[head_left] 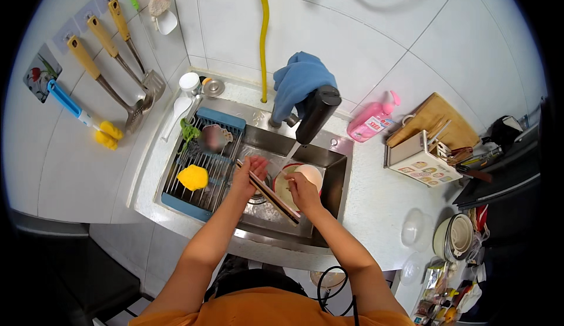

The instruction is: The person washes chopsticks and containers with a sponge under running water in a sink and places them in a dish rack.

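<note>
My left hand (247,176) and my right hand (301,190) are over the steel sink (329,179), both touching a bundle of dark chopsticks (271,195) that slants between them. Water runs from the black tap (316,114) down toward my hands. Behind my right hand a white bowl (311,173) rests in a red-rimmed bowl (281,188) in the basin. A blue cloth (298,79) hangs over the tap.
A blue rack (207,161) across the sink's left holds a yellow sponge (192,177), a green scourer and a small dish. Wooden-handled utensils (111,61) hang on the left wall. A pink soap bottle (371,120), cutting board, knife holder (420,161) and pots stand on the right.
</note>
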Action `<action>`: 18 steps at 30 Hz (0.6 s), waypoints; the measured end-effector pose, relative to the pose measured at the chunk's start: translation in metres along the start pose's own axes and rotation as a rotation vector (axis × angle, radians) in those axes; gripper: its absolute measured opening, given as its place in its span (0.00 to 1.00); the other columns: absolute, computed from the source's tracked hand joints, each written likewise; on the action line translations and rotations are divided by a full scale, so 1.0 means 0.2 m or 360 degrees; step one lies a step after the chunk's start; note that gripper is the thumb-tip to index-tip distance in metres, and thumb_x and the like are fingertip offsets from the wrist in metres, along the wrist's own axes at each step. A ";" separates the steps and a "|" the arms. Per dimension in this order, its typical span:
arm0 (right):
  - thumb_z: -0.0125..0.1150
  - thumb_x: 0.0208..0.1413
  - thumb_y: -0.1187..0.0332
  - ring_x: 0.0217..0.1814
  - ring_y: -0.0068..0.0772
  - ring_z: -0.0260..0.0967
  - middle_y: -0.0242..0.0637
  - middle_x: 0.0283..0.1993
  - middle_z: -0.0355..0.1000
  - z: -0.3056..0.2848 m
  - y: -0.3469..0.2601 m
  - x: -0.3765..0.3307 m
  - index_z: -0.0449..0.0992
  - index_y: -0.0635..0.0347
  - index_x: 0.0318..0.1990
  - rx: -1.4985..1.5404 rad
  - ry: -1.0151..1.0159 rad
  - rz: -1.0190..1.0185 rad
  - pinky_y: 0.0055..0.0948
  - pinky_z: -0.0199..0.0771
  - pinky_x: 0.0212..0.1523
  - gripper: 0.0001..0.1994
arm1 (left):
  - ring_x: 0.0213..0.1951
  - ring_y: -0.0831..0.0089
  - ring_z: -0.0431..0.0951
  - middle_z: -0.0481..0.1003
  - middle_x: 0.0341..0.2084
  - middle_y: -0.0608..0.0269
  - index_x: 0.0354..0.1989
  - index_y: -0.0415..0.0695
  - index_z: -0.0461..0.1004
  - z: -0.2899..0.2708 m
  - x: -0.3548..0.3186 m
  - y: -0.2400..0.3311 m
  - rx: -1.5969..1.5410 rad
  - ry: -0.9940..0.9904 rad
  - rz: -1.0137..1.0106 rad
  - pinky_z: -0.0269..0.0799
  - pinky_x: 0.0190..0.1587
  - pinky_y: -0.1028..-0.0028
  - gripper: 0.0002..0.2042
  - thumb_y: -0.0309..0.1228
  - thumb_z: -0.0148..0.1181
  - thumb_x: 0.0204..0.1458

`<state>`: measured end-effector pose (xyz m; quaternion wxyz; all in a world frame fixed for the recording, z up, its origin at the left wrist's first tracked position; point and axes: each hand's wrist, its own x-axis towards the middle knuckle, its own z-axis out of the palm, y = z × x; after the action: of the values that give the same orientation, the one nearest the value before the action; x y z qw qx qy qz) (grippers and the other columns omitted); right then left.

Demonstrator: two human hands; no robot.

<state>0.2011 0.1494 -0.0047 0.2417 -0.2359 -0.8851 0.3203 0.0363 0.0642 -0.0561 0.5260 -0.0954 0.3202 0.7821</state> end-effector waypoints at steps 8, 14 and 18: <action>0.52 0.48 0.75 0.26 0.31 0.72 0.42 0.25 0.71 -0.10 0.02 -0.01 0.63 0.65 0.30 0.0104 0.0017 0.0376 0.25 0.68 0.25 0.05 | 0.46 0.65 0.68 0.67 0.42 0.56 0.45 0.40 0.62 0.28 -0.03 -0.21 -0.0037 -0.0136 -0.0084 0.64 0.50 0.67 0.17 0.40 0.45 0.54; 0.54 0.48 0.74 0.25 0.26 0.72 0.40 0.23 0.71 -0.17 0.01 -0.01 0.63 0.65 0.28 0.0247 -0.0034 0.0564 0.22 0.69 0.25 0.06 | 0.45 0.64 0.68 0.67 0.41 0.56 0.45 0.40 0.62 0.29 -0.03 -0.26 -0.0037 -0.0209 -0.0075 0.63 0.51 0.67 0.14 0.35 0.46 0.53; 0.54 0.49 0.72 0.26 0.24 0.71 0.40 0.25 0.72 -0.16 0.07 -0.01 0.64 0.64 0.30 0.0357 -0.0015 0.0556 0.21 0.69 0.26 0.06 | 0.41 0.65 0.70 0.69 0.37 0.57 0.42 0.40 0.63 0.28 0.01 -0.29 0.0007 -0.0199 0.0022 0.67 0.47 0.66 0.11 0.32 0.47 0.53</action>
<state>0.2242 0.1727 0.0058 0.2032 -0.3561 -0.7905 0.4550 0.0976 0.1140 -0.0364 0.5399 -0.0429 0.2890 0.7894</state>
